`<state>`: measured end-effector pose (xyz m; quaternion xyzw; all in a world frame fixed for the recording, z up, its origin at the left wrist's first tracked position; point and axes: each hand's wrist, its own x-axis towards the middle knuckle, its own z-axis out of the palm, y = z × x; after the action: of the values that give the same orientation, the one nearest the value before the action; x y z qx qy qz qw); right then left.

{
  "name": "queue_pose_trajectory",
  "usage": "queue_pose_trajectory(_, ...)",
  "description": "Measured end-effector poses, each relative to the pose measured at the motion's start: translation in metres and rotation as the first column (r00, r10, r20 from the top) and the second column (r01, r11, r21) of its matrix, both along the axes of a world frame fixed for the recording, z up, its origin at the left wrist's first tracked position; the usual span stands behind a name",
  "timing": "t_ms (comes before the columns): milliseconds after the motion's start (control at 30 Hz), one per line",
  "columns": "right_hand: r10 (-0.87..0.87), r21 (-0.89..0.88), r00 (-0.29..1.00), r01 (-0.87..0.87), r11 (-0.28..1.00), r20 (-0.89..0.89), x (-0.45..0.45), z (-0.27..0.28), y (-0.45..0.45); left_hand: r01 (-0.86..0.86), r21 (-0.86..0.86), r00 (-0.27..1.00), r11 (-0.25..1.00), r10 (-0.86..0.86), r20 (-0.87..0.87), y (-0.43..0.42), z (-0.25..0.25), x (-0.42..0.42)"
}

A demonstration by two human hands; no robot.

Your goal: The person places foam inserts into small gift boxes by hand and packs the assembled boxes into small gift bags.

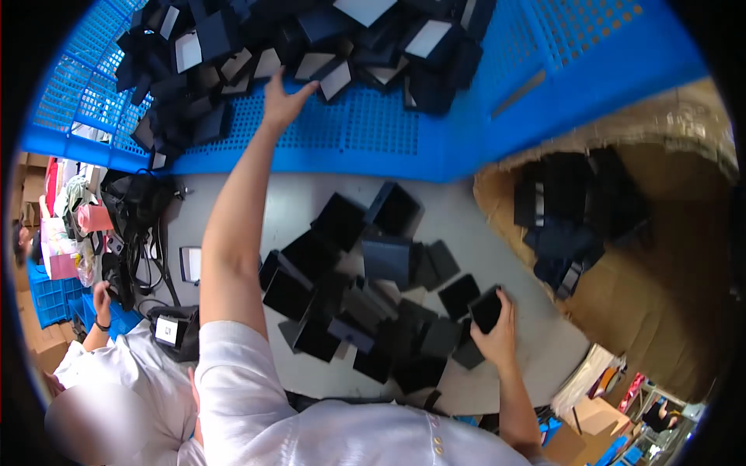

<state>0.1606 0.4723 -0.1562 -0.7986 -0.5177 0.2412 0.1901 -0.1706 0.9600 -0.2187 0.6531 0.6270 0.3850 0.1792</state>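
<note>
My left hand (pixel 284 102) reaches into the blue perforated crate (pixel 342 159), thumb and fingers spread apart. Its fingertips are close to dark small boxes with pale insides, such as one box (pixel 336 81); whether they touch is hard to tell. On the grey table, my right hand (pixel 497 335) grips a small black box (pixel 486 311) between thumb and fingers at the right side of a heap. That heap of black boxes and box parts (pixel 365 303) lies in front of me, some pieces tilted or overlapping.
A large cardboard carton (pixel 660 287) with dark boxes inside stands on the right. Black bags and straps (pixel 140 206) lie at the table's left. Another person in a white shirt (pixel 148 373) is close on my left, one hand (pixel 102 304) raised.
</note>
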Motion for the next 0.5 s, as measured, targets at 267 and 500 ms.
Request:
queue_pose_trajectory(267,-0.026,0.073,0.988,0.038,0.997,-0.154,-0.001,0.012,0.006,0.063,-0.356,0.957,0.932,0.045,0.286,-0.017,-0.022,0.081)
queue_pose_trajectory(500,0.232,0.343,0.97,-0.194,0.919,-0.072,-0.024,0.048,0.05,0.422,-0.395,0.85,0.816,-0.203,0.487,-0.173,0.061,0.069)
